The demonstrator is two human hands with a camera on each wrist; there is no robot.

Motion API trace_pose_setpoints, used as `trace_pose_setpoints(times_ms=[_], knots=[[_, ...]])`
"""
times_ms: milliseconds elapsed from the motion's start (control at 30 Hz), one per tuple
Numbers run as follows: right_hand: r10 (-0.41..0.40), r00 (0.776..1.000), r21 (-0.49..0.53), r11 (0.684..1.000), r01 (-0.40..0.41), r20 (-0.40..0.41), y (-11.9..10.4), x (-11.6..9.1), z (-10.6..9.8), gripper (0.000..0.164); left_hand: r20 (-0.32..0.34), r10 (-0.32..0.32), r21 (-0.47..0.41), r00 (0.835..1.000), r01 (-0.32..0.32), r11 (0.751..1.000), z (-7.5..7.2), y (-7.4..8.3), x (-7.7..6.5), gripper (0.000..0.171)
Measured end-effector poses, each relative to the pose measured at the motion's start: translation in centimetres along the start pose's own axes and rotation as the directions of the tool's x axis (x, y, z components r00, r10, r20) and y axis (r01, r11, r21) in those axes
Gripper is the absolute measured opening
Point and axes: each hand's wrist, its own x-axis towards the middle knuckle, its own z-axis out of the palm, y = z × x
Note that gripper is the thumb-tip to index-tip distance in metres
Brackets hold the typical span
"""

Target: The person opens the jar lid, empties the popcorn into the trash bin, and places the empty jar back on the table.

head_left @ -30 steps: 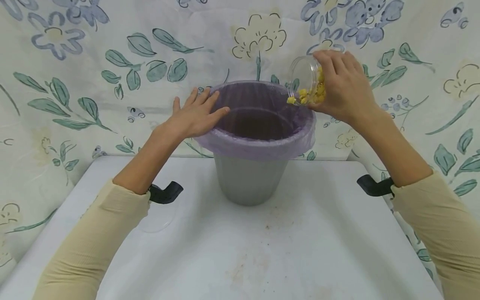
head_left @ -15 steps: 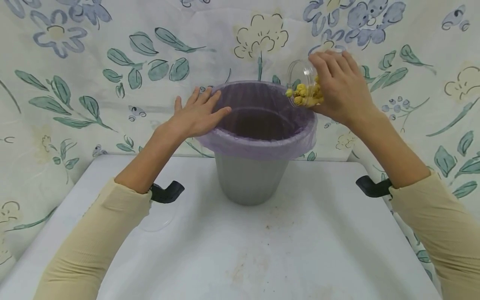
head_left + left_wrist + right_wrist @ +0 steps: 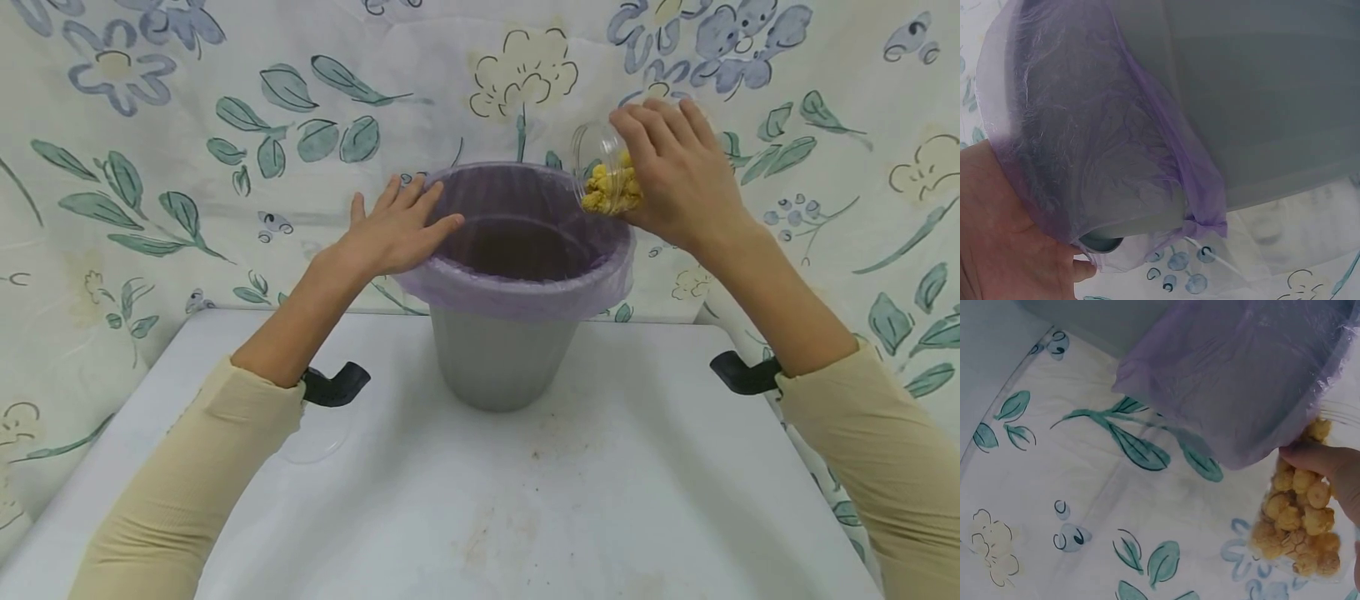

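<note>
A grey bin [image 3: 504, 358] with a purple plastic liner [image 3: 517, 302] folded over its rim stands at the table's back. My left hand [image 3: 397, 229], fingers spread and straight, rests on the rim's left side; in the left wrist view the hand [image 3: 1007, 231] lies against the liner. My right hand [image 3: 678, 175] grips a clear jar [image 3: 596, 150], lying on its side with its mouth facing left, over the bin's right rim. Yellow popcorn [image 3: 609, 190] fills the jar's lower side up to near the mouth. The right wrist view shows the popcorn [image 3: 1297, 519] through the wall, beside the thumb.
A clear round disc, like a lid [image 3: 311, 446], lies on the white table [image 3: 420, 517] near the left forearm. Small crumbs and brownish smudges mark the table's middle. A floral cloth [image 3: 375, 50] hangs close behind the bin and along the sides.
The right hand has shifted slightly left with the jar. More popcorn now lies bunched near the jar's mouth. The left hand stays on the rim.
</note>
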Motion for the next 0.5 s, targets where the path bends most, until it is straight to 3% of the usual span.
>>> trace_pose_setpoints(times_ms=[500], knots=[[-0.041, 0.999, -0.047, 0.998, 0.042, 0.006, -0.21, 0.07, 0.17, 0.105, -0.004, 0.002, 0.002, 1.0, -0.002, 1.0, 0.04, 0.06, 0.02, 0.077]])
